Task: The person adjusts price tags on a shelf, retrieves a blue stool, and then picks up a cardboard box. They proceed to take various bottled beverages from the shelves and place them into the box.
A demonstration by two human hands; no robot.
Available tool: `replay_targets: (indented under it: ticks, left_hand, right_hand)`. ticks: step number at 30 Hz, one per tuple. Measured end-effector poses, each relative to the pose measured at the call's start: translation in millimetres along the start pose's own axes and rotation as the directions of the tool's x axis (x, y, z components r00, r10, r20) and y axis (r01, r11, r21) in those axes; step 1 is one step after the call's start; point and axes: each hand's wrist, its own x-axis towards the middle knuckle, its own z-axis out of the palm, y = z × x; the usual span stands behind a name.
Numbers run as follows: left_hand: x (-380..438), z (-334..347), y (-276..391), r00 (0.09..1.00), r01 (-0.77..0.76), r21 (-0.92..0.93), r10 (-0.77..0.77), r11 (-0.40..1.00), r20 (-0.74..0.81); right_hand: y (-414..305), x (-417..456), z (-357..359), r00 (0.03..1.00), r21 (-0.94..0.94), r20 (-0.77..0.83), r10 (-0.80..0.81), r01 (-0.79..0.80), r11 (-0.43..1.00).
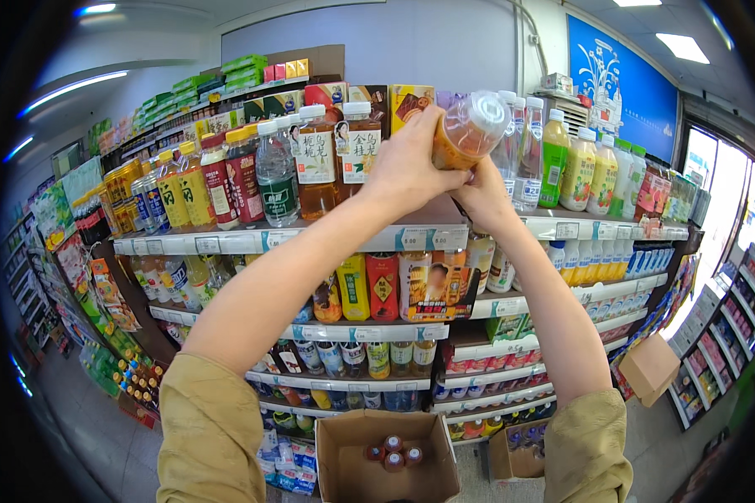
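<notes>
A clear plastic bottle of amber drink with a white cap is held up, tilted, in front of the top shelf. My left hand wraps around its side. My right hand grips it lower down, its fingers partly hidden behind the bottle and my left hand. Just left of my hands stand amber oolong tea bottles with white labels and white caps. To the right, tall clear bottles stand upright on the same top shelf.
An open cardboard box below me holds several capped bottles. A smaller carton sits to its right. Lower shelves carry packed drinks, and a printed promotional card hangs at their front. Another cardboard box is at the far right.
</notes>
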Motion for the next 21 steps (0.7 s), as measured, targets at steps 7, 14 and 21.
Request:
replay_targets:
  ticks: [7, 14, 21]
  left_hand:
    - [-73, -72, 58, 0.938, 0.295, -0.247, -0.231, 0.923, 0.257]
    - [-210, -45, 60, 0.822, 0.474, -0.191, -0.354, 0.860, 0.447]
    - [-329, 25, 56, 0.552, 0.739, -0.137, -0.476, 0.660, 0.684]
  right_hand:
    - [-84, -87, 13, 0.991, 0.228, 0.133, 0.004, -0.035, 0.973]
    - [-80, -239, 49, 0.890, 0.255, 0.297, 0.346, -0.423, 0.869]
    - [-44, -379, 56, 0.675, 0.138, 0.426, 0.603, -0.707, 0.694]
